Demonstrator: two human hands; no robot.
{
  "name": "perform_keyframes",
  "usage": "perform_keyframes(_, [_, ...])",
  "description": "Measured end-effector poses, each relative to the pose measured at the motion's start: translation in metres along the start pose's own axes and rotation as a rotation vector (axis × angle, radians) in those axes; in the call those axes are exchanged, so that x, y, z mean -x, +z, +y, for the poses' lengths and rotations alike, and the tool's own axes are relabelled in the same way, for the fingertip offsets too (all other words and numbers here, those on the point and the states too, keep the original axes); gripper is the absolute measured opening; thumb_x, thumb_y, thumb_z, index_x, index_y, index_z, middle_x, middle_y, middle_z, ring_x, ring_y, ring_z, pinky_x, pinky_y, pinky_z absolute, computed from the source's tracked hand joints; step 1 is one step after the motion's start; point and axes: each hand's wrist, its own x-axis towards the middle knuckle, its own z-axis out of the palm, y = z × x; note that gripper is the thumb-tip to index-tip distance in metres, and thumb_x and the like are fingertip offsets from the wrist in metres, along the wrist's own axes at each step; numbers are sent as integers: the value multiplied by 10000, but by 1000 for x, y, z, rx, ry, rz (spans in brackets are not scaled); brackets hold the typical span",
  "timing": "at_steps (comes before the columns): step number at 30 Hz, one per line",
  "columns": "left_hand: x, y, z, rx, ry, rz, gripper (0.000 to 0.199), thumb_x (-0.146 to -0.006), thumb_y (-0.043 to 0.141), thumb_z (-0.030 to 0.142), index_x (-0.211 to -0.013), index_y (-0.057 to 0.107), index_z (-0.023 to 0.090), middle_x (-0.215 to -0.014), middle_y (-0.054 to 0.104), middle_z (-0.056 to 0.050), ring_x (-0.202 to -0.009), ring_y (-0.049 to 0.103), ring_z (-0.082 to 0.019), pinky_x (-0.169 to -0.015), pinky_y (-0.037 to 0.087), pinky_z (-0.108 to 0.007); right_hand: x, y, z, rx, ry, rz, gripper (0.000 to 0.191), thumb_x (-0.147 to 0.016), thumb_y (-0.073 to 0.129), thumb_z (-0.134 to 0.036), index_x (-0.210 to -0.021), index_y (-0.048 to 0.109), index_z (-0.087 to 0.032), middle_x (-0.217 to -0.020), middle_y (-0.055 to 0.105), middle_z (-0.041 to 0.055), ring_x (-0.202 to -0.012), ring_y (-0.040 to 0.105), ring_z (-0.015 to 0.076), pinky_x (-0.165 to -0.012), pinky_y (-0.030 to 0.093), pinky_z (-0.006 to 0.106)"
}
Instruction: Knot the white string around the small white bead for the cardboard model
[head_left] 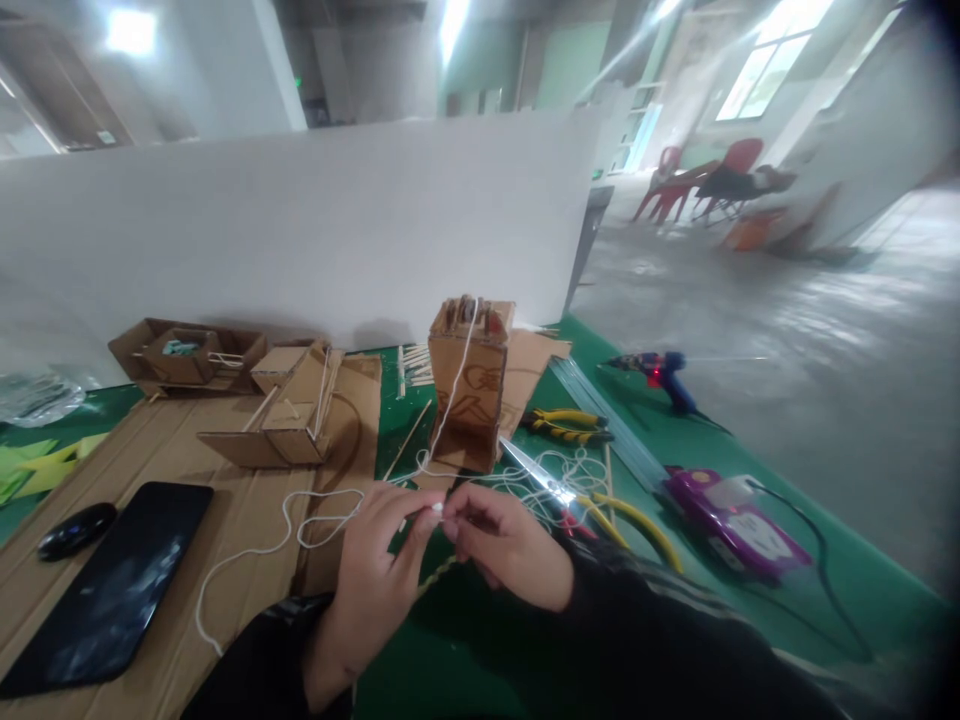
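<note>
White string [460,373] lies ahead of my grip and out to both sides of it. Farthest left, a loose tail wanders over the cardboard sheet [240,500], nearest my left hand [379,548], whose thumb and forefinger pinch a small white bit [437,508], perhaps the string's end. A twisted yellowish length [441,574] shows below; I cannot tell whether I have hold of it. Just beyond my fingertips, the string's one fairly straight run slants up the front of the cardboard tower [472,395], its long axis leading away from me and slightly right. My right hand [514,545] comes in beside the white bit, fingers curled; whether they grip anything is hidden. Past them, tangled loops lie about the scissors [541,474], nearer that hand.
</note>
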Motion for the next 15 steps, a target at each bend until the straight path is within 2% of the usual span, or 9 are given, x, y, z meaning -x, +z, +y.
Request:
perform_keyframes(3, [0,1,-1,157,-142,-27,140,-886,558,238,-948,682,218,-900,697,-48,-862,635,-206,-783,485,-314,-2,-3,2,98,-118,47,245,-847,610,-376,-775,589,-143,-613,496,-40,-502,415,60,-450,325,181])
perform_keyframes(6, [-2,2,-2,312,-206,-85,156,-893,552,273,-944,683,205,-953,689,-60,-921,637,-206,-822,492,-310,-4,-7,0,99,-158,86,255,-841,620,-383,-764,605,-140,-650,523,-23,-580,440,87,-533,358,210])
perform_keyframes(9, [-3,2,0,438,-241,-166,167,-891,559,299,-930,684,195,-977,682,-64,-943,631,-198,-839,496,-302,-4,-12,-4,37,-140,114,260,-832,632,-396,-775,605,-144,-642,536,-27,-554,435,83,-526,354,212])
perform_keyframes(11, [-3,3,2,504,-330,-198,174,-889,566,316,-944,677,194,-952,693,-57,-887,648,-181,-806,512,-287,-4,-15,-7,22,-124,130,250,-827,641,-387,-770,608,-145,-635,540,-26,-537,426,79,-506,342,207])
perform_keyframes(15, [-2,4,3,603,-491,-183,173,-867,602,326,-936,676,185,-873,730,-48,-804,679,-162,-755,536,-265,-4,-17,-10,67,-122,164,210,-821,635,-339,-744,612,-145,-618,534,-23,-520,416,76,-473,322,200])
